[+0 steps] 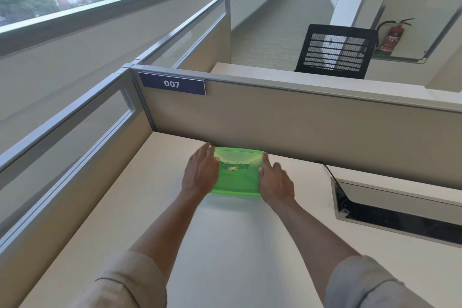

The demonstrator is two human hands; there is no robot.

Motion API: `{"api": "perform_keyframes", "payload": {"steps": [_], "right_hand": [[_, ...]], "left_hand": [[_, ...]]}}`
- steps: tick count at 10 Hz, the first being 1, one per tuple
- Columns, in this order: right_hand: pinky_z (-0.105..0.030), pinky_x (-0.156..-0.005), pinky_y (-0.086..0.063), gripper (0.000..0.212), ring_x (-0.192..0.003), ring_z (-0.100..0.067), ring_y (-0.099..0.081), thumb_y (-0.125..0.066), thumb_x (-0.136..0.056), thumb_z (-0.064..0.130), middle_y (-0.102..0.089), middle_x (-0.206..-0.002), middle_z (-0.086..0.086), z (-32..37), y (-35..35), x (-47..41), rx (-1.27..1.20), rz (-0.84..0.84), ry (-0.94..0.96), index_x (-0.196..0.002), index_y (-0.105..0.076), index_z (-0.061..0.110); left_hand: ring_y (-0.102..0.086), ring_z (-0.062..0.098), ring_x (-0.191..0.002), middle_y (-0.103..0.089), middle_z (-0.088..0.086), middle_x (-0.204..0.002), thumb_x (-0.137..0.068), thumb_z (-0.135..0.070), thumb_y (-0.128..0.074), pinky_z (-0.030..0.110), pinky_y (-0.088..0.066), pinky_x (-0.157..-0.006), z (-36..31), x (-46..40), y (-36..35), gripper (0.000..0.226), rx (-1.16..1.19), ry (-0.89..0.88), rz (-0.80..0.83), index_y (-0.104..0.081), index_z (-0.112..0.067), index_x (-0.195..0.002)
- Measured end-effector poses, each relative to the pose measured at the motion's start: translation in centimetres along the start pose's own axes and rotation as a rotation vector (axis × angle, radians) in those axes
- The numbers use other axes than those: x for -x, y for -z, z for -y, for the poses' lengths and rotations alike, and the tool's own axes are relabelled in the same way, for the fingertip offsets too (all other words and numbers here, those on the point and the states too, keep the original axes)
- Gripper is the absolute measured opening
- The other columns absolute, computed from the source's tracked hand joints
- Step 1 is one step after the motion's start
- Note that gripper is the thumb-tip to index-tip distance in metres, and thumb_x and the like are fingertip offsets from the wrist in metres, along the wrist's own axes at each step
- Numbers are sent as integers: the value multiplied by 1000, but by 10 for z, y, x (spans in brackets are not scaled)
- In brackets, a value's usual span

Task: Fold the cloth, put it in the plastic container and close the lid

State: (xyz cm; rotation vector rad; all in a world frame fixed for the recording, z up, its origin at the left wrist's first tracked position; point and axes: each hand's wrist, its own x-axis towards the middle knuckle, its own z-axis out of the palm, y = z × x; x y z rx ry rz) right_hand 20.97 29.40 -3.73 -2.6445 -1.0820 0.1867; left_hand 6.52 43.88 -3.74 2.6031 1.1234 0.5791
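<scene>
A green translucent plastic container [237, 177] with its lid on lies on the white desk [225, 245], close against the beige partition. A round logo marks the middle of the lid. My left hand [201, 174] rests flat on the container's left end, fingers spread. On the right end lies my right hand [275, 180], fingers stretched over the lid's edge. Both hands are a little blurred. The cloth is not visible; the lid and my hands hide whatever is inside.
The beige partition [300, 127] with a "007" sign [172, 84] stands right behind the container. A cable tray with an open flap [390, 207] is set into the desk at the right. A black mesh chair [335, 51] stands beyond the partition.
</scene>
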Motion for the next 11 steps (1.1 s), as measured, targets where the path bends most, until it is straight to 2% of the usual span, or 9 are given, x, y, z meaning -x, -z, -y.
{"api": "perform_keyframes", "payload": {"steps": [1,2,3,5,8,9,10,11], "right_hand": [[-44,-91,-43,51,-115,-32,-49,-45,-98,33,-49,-131,-13,12,3,-1,58,-145,85,-144,-38,11],[-42,-105,-37,52,-129,-31,-42,-47,-98,32,-46,-140,-13,23,1,-2,25,-156,175,-143,-39,8],[-44,-119,-20,57,-146,-32,-23,-40,-101,33,-28,-158,-15,33,-8,-2,35,-32,231,-149,-28,5],[-45,-123,-6,64,-151,-31,-8,-30,-102,41,-15,-163,-14,36,-22,5,85,4,228,-153,-19,4],[-45,-123,-6,65,-151,-30,-9,-29,-101,39,-15,-163,-15,35,-25,8,137,-23,230,-154,-18,4],[-45,-123,-4,65,-152,-30,-6,-27,-102,39,-11,-164,-15,36,-21,5,115,17,235,-154,-13,3],[-46,-123,-4,64,-152,-30,-4,-25,-103,39,-9,-164,-15,35,-19,11,99,31,250,-155,-10,3],[-46,-123,-6,63,-152,-30,-5,-25,-104,37,-7,-164,-15,31,-12,22,61,-42,265,-155,-9,3]], "left_hand": [[-30,26,-145,-36,13,-156,-101,-23,-43,43,-24,-118,-11,12,-2,49,-27,-106,98,-39,-5,-146],[-17,25,-150,-22,10,-162,-104,-30,-37,45,-14,-122,-17,17,-7,55,-41,-84,191,-28,-7,-152],[-6,24,-152,-11,7,-165,-105,-36,-30,46,-6,-123,-18,25,-14,59,-109,-66,252,-16,-9,-156],[-2,23,-152,-5,6,-166,-104,-46,-24,46,-3,-123,-15,29,-16,66,-197,-72,242,-11,-10,-157],[1,23,-152,-2,7,-166,-104,-44,-24,40,0,-124,-20,29,-16,66,-185,-62,253,-6,-9,-157],[3,23,-152,1,8,-165,-105,-41,-24,41,1,-123,-24,29,-10,66,-168,-39,287,-3,-8,-157],[5,23,-152,3,8,-165,-105,-38,-25,41,2,-123,-31,31,-5,65,-149,-32,274,-2,-8,-157],[7,23,-152,6,7,-165,-104,-34,-27,40,1,-123,-41,37,3,65,-120,-57,184,0,-9,-157]]}}
